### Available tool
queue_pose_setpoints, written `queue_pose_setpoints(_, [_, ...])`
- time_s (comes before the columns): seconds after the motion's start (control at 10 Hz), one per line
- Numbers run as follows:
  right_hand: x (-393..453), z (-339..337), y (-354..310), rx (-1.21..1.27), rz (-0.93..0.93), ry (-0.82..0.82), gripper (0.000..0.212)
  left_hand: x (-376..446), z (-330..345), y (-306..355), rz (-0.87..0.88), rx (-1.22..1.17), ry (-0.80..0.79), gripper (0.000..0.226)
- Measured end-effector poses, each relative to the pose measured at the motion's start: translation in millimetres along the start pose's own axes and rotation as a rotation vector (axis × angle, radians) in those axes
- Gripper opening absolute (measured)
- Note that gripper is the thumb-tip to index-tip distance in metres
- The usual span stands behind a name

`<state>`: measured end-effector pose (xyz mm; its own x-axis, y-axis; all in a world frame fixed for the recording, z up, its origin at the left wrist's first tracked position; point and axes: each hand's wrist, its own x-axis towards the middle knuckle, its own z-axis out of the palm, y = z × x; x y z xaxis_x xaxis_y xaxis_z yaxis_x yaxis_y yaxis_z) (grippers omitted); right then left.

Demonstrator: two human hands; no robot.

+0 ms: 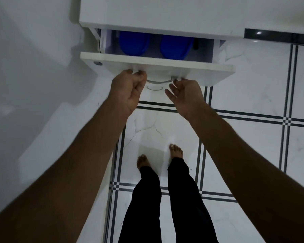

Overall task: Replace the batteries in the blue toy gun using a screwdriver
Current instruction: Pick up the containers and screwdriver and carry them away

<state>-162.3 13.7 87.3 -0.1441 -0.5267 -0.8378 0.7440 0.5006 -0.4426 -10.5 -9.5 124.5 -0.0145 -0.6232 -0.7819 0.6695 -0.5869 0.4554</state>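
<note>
Blue toy gun parts, if that is what they are, cannot be told for sure: two rounded blue shapes, the left blue shape point(134, 43) and the right blue shape point(175, 46), lie side by side in the open drawer point(157, 64) of a white cabinet point(165, 13), half hidden under the cabinet top; no screwdriver or battery can be made out. To the left a pale wall point(33, 58) runs down the frame; the left hand point(128, 90) reaches up to the drawer front, its fingers curled and their tips against the lower edge beside the metal handle point(159, 81); whether they hook it cannot be told. The right hand point(184, 95) is just beside it, fingers curled under the same edge at the handle's other end. A small dark object point(196, 43) stands at the drawer's right end. Below, bare feet point(176, 151) in dark trousers stand on white tiled floor point(253, 85) with dark lines.
</note>
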Motion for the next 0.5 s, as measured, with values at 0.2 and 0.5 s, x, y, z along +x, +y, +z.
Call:
queue_pose_setpoints(0.2, [22.3, 17.8, -21.5, 0.026, -0.12, -0.095, 0.046, 31.7, 29.7, 15.5, 0.047, 0.077, -0.019, 0.051])
queue_pose_setpoints(0.5, [38.4, 13.3, -32.3, -0.206, -0.189, -0.181, 0.062, 47.0, 43.1, 16.9, 0.116, 0.288, -0.067, 0.044])
